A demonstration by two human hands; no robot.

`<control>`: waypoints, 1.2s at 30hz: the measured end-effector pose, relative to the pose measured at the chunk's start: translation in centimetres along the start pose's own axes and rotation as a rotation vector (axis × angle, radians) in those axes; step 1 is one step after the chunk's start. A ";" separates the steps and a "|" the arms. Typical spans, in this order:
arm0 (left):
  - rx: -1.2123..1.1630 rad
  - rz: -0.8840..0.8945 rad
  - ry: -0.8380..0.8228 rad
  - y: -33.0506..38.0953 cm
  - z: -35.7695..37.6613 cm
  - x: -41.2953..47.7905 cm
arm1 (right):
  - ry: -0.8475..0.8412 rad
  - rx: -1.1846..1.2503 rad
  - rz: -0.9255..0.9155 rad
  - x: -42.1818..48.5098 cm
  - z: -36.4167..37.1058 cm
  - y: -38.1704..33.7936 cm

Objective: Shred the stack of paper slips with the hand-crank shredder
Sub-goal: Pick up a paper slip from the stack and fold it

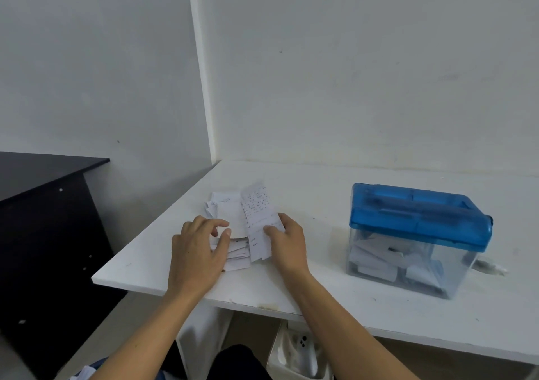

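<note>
A loose stack of white paper slips lies on the white table, left of centre. My right hand pinches one long printed slip between thumb and fingers, its far end lifted off the pile. My left hand rests on the near end of the stack, thumb and forefinger curled on a slip's edge. The hand-crank shredder stands to the right, apart from both hands: a blue lid on a clear bin holding paper pieces. Its crank is not visible.
A dark desk stands lower at the left, past the table's left edge. White walls meet in a corner behind the table. Under the table's front edge sits a white bin. My dark-clothed lap shows at the bottom.
</note>
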State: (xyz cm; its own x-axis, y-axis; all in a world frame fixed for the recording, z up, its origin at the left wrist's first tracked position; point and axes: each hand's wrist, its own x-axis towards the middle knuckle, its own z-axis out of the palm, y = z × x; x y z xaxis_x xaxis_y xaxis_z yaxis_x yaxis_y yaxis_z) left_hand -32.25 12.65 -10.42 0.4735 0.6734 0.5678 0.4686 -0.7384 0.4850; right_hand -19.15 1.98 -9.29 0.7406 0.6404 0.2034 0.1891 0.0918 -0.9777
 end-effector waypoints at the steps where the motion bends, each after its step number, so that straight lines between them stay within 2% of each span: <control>1: -0.007 0.019 -0.006 0.4 -0.1 0.1 | -0.004 0.031 0.003 0.0 -0.1 -0.1; 4: -0.205 -0.032 -0.095 2.5 -0.4 0.5 | -0.019 0.110 0.000 -0.2 -0.3 -0.1; 9: -0.625 -0.295 -0.180 6.0 -0.7 2.2 | -0.043 0.191 0.016 -0.6 -0.6 -0.5; 11: -0.750 -0.376 -0.286 6.6 -0.9 2.6 | -0.044 0.252 0.049 -0.6 -0.9 -0.8; 14: -0.693 -0.311 -0.410 7.4 -0.8 2.6 | -0.036 0.302 0.064 -0.6 -1.4 -1.9; 17: -0.778 -0.316 -0.359 8.4 -1.4 2.8 | -0.074 0.295 0.016 -0.3 -2.0 -3.5; 23: -0.979 -0.302 -0.354 10.8 -3.1 4.4 | -0.126 0.075 -0.087 0.1 -4.6 -7.7; 29: -1.023 -0.309 -0.400 14.5 -3.4 5.8 | -0.066 -0.096 -0.090 0.6 -7.6 -10.9; 36: -0.987 -0.185 -0.418 19.9 -2.8 7.1 | 0.021 -0.208 -0.138 0.6 -13.1 -14.6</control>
State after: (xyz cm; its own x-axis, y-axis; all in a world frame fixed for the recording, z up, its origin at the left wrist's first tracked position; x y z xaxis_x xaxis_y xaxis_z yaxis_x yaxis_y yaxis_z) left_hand -21.64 2.62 5.07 0.7609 0.5986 0.2503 -0.1589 -0.2021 0.9664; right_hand -13.06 -8.98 5.76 0.7114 0.6164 0.3375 0.4165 0.0170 -0.9090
